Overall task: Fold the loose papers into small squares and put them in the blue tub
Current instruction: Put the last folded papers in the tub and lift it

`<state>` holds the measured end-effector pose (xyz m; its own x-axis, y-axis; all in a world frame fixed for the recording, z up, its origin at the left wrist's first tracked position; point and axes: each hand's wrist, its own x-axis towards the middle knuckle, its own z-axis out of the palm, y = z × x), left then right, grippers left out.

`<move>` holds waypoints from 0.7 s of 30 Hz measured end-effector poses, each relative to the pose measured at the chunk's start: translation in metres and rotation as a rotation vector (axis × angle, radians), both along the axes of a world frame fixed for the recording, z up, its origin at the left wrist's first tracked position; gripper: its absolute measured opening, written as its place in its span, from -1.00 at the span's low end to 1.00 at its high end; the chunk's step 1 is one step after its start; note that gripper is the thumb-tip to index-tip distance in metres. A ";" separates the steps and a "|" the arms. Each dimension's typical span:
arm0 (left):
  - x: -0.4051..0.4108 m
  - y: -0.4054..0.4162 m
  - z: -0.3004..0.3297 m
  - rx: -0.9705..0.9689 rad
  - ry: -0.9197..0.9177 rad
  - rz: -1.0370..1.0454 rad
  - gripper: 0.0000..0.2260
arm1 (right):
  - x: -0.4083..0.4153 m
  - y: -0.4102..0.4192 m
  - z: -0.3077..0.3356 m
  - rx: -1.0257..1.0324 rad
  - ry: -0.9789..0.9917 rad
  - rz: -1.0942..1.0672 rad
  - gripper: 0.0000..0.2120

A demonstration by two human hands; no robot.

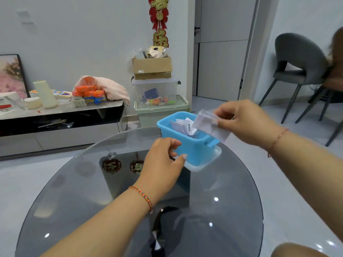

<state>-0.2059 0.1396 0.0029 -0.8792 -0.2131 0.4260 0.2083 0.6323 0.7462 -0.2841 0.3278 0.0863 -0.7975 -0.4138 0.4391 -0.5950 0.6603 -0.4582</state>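
Observation:
A blue tub [193,145] stands on its clear lid [204,164] at the far side of the round glass table [92,191]. Several folded white papers [185,125] lie inside it. My right hand [246,123] pinches a blurred white paper [209,125] just above the tub's right rim. My left hand [163,164] is at the tub's near left corner, with its fingers curled against the tub's wall and the lid's edge.
A low cabinet [61,115] with snack packs, a cup and a cloth runs along the left wall. Stacked storage boxes [157,97] stand behind the table. A grey chair [297,71] stands at the right.

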 end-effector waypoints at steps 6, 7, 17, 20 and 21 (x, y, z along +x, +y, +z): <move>-0.042 -0.016 0.021 -0.128 0.039 0.118 -0.84 | -0.053 0.001 0.023 -0.159 -0.126 -0.119 -0.94; -0.051 -0.019 0.028 -0.167 0.034 0.122 -0.82 | -0.061 0.000 0.021 -0.182 -0.147 -0.136 -0.95; -0.145 -0.026 0.061 -0.681 -0.381 -0.115 -0.63 | -0.114 -0.036 0.006 -0.255 -0.310 -0.199 -0.89; -0.155 -0.027 0.055 -0.831 -0.494 -0.162 -0.64 | -0.124 -0.050 0.004 -0.339 -0.428 -0.156 -0.89; -0.155 -0.028 0.055 -0.845 -0.506 -0.169 -0.65 | -0.127 -0.056 0.003 -0.412 -0.518 -0.118 -0.91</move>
<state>-0.3612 0.1114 0.0576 -0.9898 0.1318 -0.0532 0.1267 0.9878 0.0910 -0.4108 0.2723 0.0894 -0.9773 -0.1912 0.0910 -0.1649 0.4178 -0.8934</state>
